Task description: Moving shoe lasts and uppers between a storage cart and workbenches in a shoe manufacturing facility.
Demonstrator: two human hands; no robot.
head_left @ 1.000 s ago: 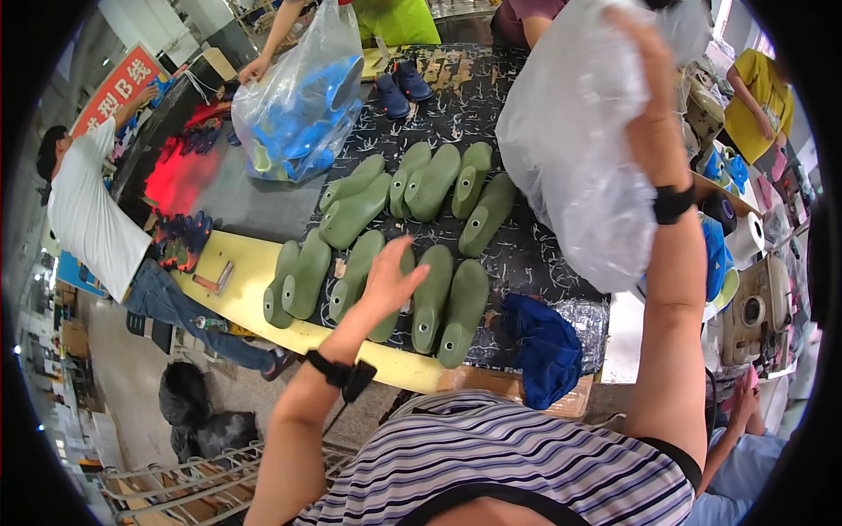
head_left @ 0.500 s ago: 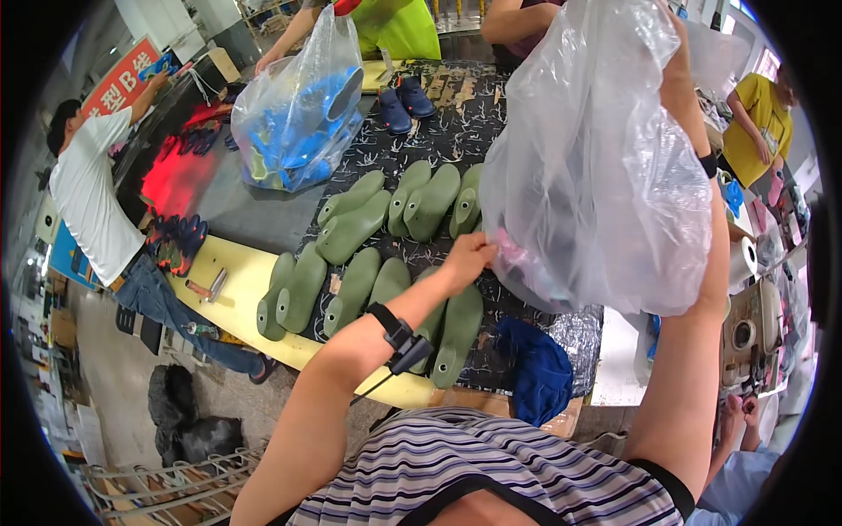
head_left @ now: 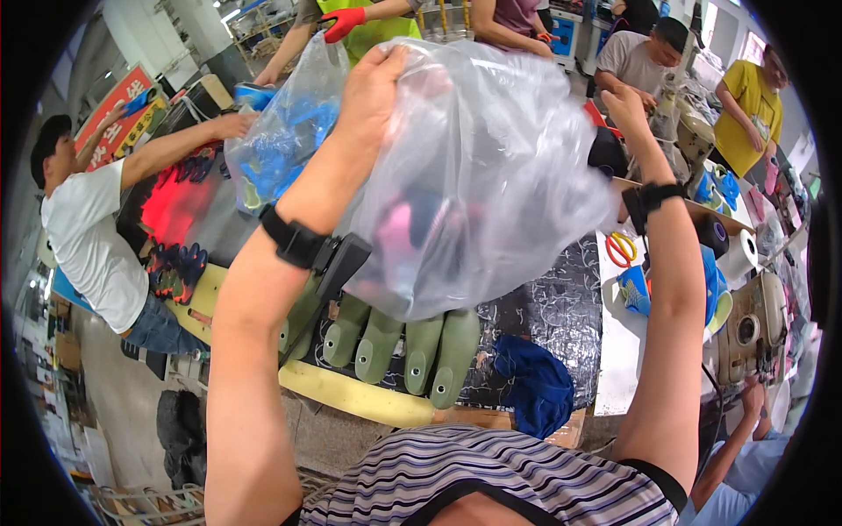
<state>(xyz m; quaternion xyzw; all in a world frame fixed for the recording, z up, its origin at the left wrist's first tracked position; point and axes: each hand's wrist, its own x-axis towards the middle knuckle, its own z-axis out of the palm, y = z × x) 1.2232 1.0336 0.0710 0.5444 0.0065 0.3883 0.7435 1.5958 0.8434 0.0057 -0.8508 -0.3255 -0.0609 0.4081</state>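
A large clear plastic bag (head_left: 491, 167) hangs above the table, with blurred pink and dark items (head_left: 412, 223) showing through its side. My left hand (head_left: 375, 92) is closed around the upper left edge of this bag. Raised to the right of it, apart from the plastic, my right hand (head_left: 626, 110) has its fingers extended and nothing visible in them. Below the bag, several green shoe lasts (head_left: 377, 346) lie side by side on the dark tabletop (head_left: 561, 298); the bag and my left arm hide others.
A second clear bag of blue items (head_left: 281, 158) stands at the far left near a person's red-gloved hand (head_left: 342, 21). Dark blue cloth (head_left: 535, 381) lies at the near edge. On the right are scissors (head_left: 621, 249), blue shoe uppers (head_left: 635, 289) and a sewing machine (head_left: 756, 329).
The bag has moved left and toward the table's middle. My left hand has risen from its lower side to its upper edge. My right hand now shows clear of the plastic.
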